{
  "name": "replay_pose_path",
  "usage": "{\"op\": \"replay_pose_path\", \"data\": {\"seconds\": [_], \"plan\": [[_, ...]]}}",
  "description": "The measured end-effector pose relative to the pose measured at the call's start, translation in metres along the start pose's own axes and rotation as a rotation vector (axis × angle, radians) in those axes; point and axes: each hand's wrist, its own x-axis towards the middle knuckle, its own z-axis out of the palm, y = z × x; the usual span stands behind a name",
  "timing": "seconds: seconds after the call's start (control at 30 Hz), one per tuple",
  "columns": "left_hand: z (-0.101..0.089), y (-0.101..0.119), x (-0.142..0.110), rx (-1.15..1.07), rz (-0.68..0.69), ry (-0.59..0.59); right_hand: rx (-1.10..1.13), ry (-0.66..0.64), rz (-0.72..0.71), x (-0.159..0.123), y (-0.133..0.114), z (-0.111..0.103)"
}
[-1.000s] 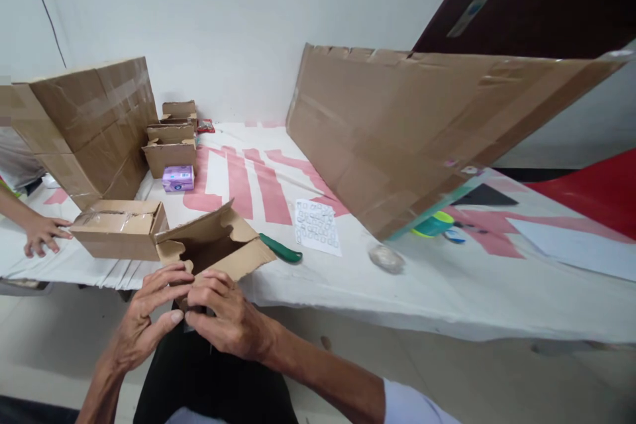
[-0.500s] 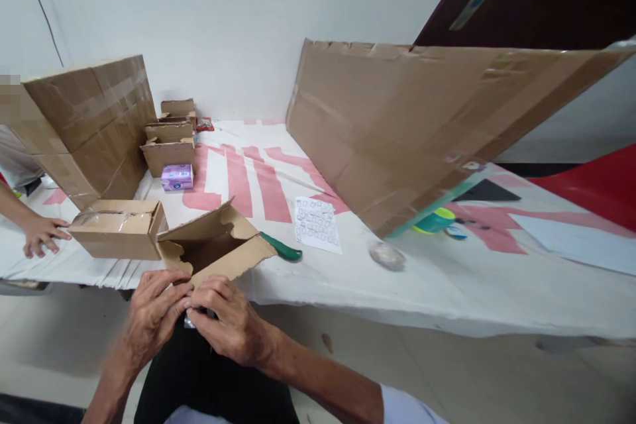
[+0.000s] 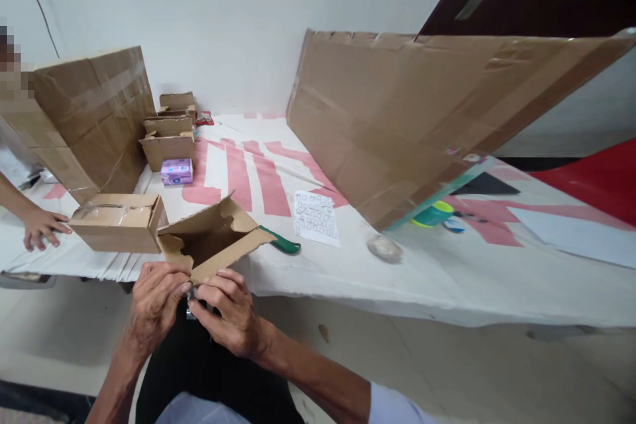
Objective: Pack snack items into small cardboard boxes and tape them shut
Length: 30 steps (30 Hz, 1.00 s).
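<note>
My left hand (image 3: 153, 310) and my right hand (image 3: 226, 315) meet over my lap in front of the table edge, fingertips pinched together. Between them shows a small shiny silvery thing (image 3: 190, 310), mostly covered by the fingers; its kind cannot be made out. Directly beyond the fingertips, an open cardboard box (image 3: 231, 257) lies at the table edge with its flaps raised. A green curved handle (image 3: 285, 242) sticks out from behind the box's right side. To the left stands a closed, taped cardboard box (image 3: 119, 235).
Another person's hand (image 3: 44, 228) rests on the table at the left. Large cardboard stacks (image 3: 94, 119) and a big leaning cardboard sheet (image 3: 387, 119) flank the table. Around are a purple pack (image 3: 176, 172), a printed sheet (image 3: 317, 218), a clear tape roll (image 3: 385, 248) and a green tape roll (image 3: 432, 213).
My right hand's fingers have shifted slightly apart from the left, showing more of the silvery thing. The view has tilted a little; the boxes stay in place.
</note>
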Motion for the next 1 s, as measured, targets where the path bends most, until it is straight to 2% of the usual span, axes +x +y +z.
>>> {"op": "replay_pose_path", "data": {"seconds": [0.17, 0.33, 0.5, 0.67, 0.77, 0.83, 0.9, 1.0], "plan": [[0.003, 0.000, 0.001, -0.037, -0.091, 0.068, 0.044, 0.011, 0.010, -0.002, -0.007, -0.004], [0.005, -0.006, -0.007, -0.068, -0.309, 0.128, 0.252, -0.071, 0.026, 0.007, -0.015, -0.018], [0.006, -0.009, -0.012, -0.077, -0.461, 0.079, 0.408, -0.040, 0.250, 0.011, -0.014, -0.021], [0.009, -0.011, -0.013, -0.078, -0.331, -0.006, 0.558, -0.065, 0.392, 0.011, -0.018, -0.020], [0.011, -0.017, -0.012, -0.022, -0.368, 0.030, 0.655, -0.037, 0.479, 0.015, -0.022, -0.031], [0.011, -0.022, -0.008, -0.002, -0.441, 0.041, 0.695, 0.000, 0.601, 0.017, -0.021, -0.042], [0.009, -0.026, -0.002, -0.002, -0.477, 0.031, 0.708, 0.036, 0.745, 0.019, -0.015, -0.052], [0.005, -0.029, 0.003, -0.024, -0.430, 0.010, 0.695, 0.069, 0.890, 0.016, 0.004, -0.062]]}}
